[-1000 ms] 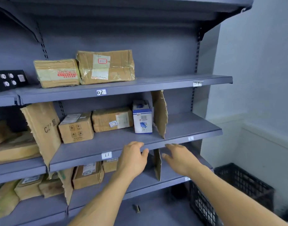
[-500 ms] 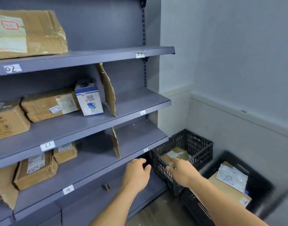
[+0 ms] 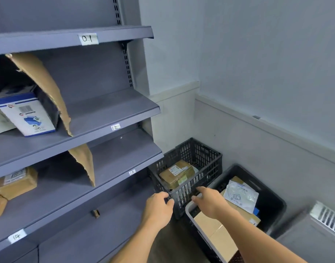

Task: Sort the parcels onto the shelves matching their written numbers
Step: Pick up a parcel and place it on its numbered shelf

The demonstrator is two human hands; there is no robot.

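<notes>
Two black crates stand on the floor to the right of the grey shelving. The far crate [image 3: 204, 184] holds a brown taped parcel [image 3: 177, 174]. The near crate [image 3: 272, 198] holds a white plastic mailer marked 13 [image 3: 240, 195] lying on cardboard boxes [image 3: 216, 238]. My left hand [image 3: 159, 207] hovers by the far crate's near corner, fingers loosely curled and empty. My right hand [image 3: 208, 203] reaches over the near crate's rim, fingers spread, holding nothing. Shelf labels read 01 [image 3: 88, 38], 12 [image 3: 115, 127], 13 [image 3: 132, 172] and 14 [image 3: 17, 236].
A blue and white box [image 3: 26, 114] stands on the middle shelf beside a torn cardboard divider [image 3: 47, 88]. A second divider [image 3: 85, 162] splits the shelf below, where brown parcels [image 3: 17, 182] lie at the left. A white radiator [image 3: 327, 217] sits at the lower right by the wall.
The view has swung right and down from the shelves to the floor crates. Both hands have dropped from the shelf edge to the crates, still empty.
</notes>
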